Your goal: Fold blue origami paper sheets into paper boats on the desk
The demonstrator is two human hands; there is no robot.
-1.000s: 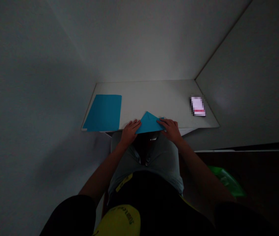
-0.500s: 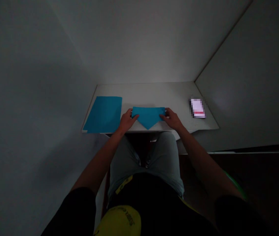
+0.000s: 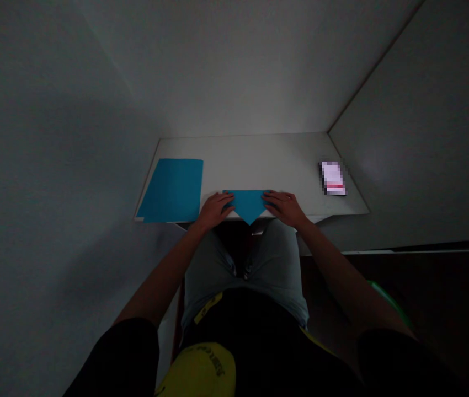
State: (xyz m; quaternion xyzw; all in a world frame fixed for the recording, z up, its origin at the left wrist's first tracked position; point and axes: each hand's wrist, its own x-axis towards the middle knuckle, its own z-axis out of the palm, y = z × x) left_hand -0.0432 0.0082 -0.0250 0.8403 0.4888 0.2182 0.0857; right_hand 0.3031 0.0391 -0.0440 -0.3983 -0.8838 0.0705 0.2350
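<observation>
A folded sheet of blue paper lies at the front edge of the white table, its pointed end towards me and jutting slightly past the edge. On its left end rests my left hand, fingers stretched out over the paper. My right hand lies on the right end in the same way, fingers extended and pressing down. Neither hand grips the paper; its two outer ends are partly hidden beneath the fingers.
Flat blue sheets lie at the left of the white table, reaching its front edge. On the right is a phone-like device with a lit, pixelated screen. Walls stand behind and on both sides of the table.
Both hands have let go of their pinch on the paper's ends and now lie flat on it. The paper has come down and towards me, onto the table's front edge.
</observation>
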